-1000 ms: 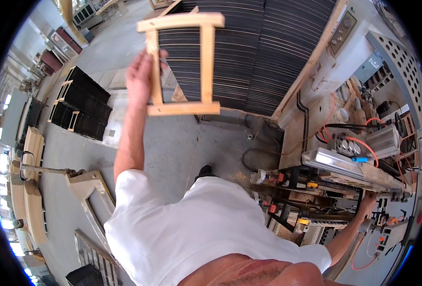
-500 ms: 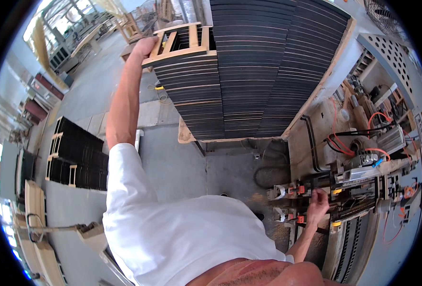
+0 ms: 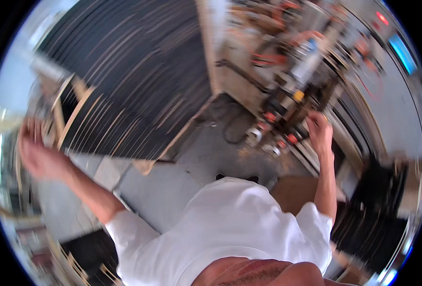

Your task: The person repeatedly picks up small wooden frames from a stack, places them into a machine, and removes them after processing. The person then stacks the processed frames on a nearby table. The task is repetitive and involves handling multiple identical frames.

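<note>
My left hand (image 3: 35,150) is stretched out to the far left, beside the top of a tall stack of black, wood-edged frames (image 3: 120,121). Motion smears its fingers, so whether it touches the light wooden frame (image 3: 77,112) on top is unclear. Over on the right, my right hand (image 3: 319,127) is at the machine (image 3: 292,102), its fingers curled together near the orange-and-black clamps (image 3: 292,138). Anything between those fingers is too small or blurred to make out.
A grey floor (image 3: 158,183) with sawdust lies between the stack and the machine. More dark stacked pieces stand at the lower left (image 3: 94,255) and lower right (image 3: 370,233). A lit blue screen (image 3: 403,53) is at the upper right, and hoses run over the machine.
The view has swung to the right, so the stack now sits further left and tilted. My left hand was at the top frame's corner and is now blurred; my right hand stays by the machine.
</note>
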{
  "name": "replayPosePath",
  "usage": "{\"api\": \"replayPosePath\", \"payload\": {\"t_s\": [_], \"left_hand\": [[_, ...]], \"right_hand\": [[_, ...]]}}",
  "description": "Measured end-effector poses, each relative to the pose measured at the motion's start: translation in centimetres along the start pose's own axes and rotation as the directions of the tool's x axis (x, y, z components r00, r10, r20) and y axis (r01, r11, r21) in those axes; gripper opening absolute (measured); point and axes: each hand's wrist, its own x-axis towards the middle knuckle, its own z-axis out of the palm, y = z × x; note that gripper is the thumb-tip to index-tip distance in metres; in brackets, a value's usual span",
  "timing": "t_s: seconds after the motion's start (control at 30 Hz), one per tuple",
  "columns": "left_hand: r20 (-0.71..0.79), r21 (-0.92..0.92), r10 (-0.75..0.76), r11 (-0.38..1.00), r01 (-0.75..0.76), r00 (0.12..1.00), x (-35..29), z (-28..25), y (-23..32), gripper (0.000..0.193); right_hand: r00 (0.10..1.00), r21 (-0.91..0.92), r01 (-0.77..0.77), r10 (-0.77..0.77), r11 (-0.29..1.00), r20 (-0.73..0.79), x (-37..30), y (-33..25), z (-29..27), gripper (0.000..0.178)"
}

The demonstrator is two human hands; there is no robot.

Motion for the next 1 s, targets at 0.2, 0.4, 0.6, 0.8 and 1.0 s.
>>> {"api": "replayPosePath", "payload": {"t_s": [0.2, 0.4, 0.6, 0.8, 1.0], "left_hand": [[0.705, -0.422, -0.143, 0.703, 0.573, 0.694, -22.2, 9.3, 3.2, 0.022], [0.898, 0.430, -0.196, 0.194, 0.882, -0.394, -44.4, 13.3, 6.5, 0.027], [0.847, 0.496, -0.025, 0.394, 0.774, -0.530, -51.4, 16.9, 10.6, 0.030], [0.854, 0.420, 0.091, 0.460, 0.782, -0.513, -54.1, 22.5, 15.8, 0.032], [0.927, 0.297, 0.070, 0.466, 0.833, -0.370, -55.3, 31.2, 19.6, 0.028]], "right_hand": [[0.983, -0.486, -0.017, -0.074, 0.874, -0.168, -0.4, -1.4, -16.8, 0.023], [0.904, -0.861, -0.367, -0.081, 0.353, -0.419, -8.3, -1.4, -34.9, 0.026], [0.476, -0.588, -0.804, 0.496, -0.089, -0.726, -20.5, -2.6, -45.3, 0.027], [0.525, -0.410, -0.851, 0.518, 0.328, -0.675, -28.9, -0.5, -48.4, 0.031], [0.513, -0.388, -0.851, 0.403, 0.353, -0.758, -27.4, -0.7, -46.2, 0.029]]}}
